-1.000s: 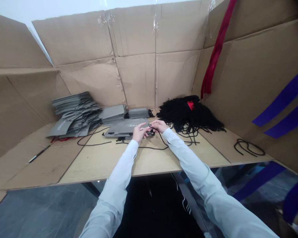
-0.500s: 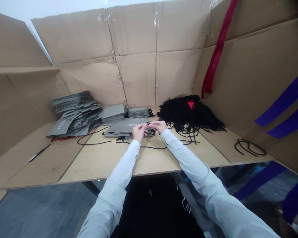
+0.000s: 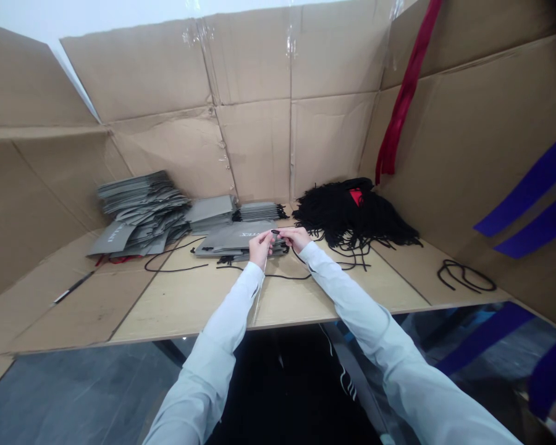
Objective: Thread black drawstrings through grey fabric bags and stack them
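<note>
My left hand (image 3: 261, 248) and my right hand (image 3: 297, 237) meet above a grey paper bag (image 3: 234, 241) lying on a low stack of bags. Their fingertips pinch a black cord (image 3: 274, 232) at its tip. The cord runs down past my right hand and trails along the table (image 3: 278, 276). A thin pale strand (image 3: 260, 290) hangs from my left hand over my sleeve. Part of the bag's edge is hidden behind my hands.
Several stacks of grey bags (image 3: 141, 207) lie to the left. A heap of black cords (image 3: 347, 213) lies to the right, and a loose cord (image 3: 466, 276) further right. A marker (image 3: 73, 287) lies at left. Cardboard walls (image 3: 259, 105) surround the board.
My hands have moved slightly closer together, lifting the cord tip above the bag. A thin pale strand now shows below my left hand.
</note>
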The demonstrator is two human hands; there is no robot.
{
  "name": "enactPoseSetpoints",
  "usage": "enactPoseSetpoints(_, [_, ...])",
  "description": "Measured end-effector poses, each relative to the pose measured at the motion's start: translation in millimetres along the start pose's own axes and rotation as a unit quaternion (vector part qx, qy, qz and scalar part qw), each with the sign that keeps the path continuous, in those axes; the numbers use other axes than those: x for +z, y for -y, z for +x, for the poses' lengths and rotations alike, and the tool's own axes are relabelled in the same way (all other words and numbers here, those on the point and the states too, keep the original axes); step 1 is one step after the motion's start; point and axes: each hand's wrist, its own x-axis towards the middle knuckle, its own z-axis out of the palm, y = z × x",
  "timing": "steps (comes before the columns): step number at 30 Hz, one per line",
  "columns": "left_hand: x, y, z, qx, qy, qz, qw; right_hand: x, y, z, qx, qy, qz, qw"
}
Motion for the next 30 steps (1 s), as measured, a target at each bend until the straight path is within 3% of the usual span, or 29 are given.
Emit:
enactPoseSetpoints(5, [1.2,4.1,-0.6,0.019,0.006,0.012,1.000,-1.7,1.3,-2.0,0.042,-0.020,0.009,0.999])
enactPoseSetpoints(10, [3.0,6.0,-0.2,0.037,0.009,0.001,0.999,-3.9,4.1,-4.8,0.122,0.021,0.057,0.991])
enactPoseSetpoints(16, [5.0,3.3,-2.5,0.093,-0.025,0.028,0.995,-1.6,9.5,-8.6,0.196,0.077,0.062,0.975])
enactPoseSetpoints(21, [4.5,5.1,-3.0,0.169,-0.082,0.086,0.979,12.9,14.9,-19.5,0.243,0.102,0.098,0.960])
enactPoseSetpoints(25, [4.2,4.8,-3.9,0.187,-0.110,0.144,0.965,25.0,15.7,-26.4,0.235,0.101,0.117,0.960])
enactPoseSetpoints(30, [-0.8,-3.0,-2.5,0.190,-0.099,0.159,0.964,23.9,17.3,-24.7,0.183,0.077,0.115,0.973])
